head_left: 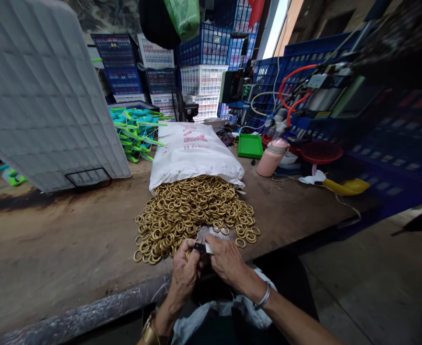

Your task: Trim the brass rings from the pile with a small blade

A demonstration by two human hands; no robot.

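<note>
A heap of gold-coloured metal rings [193, 211] spills out of a white sack [193, 148] onto the brown worktable [52, 239]. At the table's near edge my left hand [185, 274] is closed, pinching a gold ring. My right hand [226, 258] is closed on a small black-and-white tool [202, 247] held against that ring. Both hands meet just in front of the heap. A wristband sits on my right wrist and a watch on my left.
A grey ribbed panel [41, 91] leans at the left. Green plastic parts [135, 129] lie behind it. Blue and white crates [200, 62] are stacked at the back. A green tray [250, 145], a pink bottle [272, 158] and a red bowl [321, 152] stand right.
</note>
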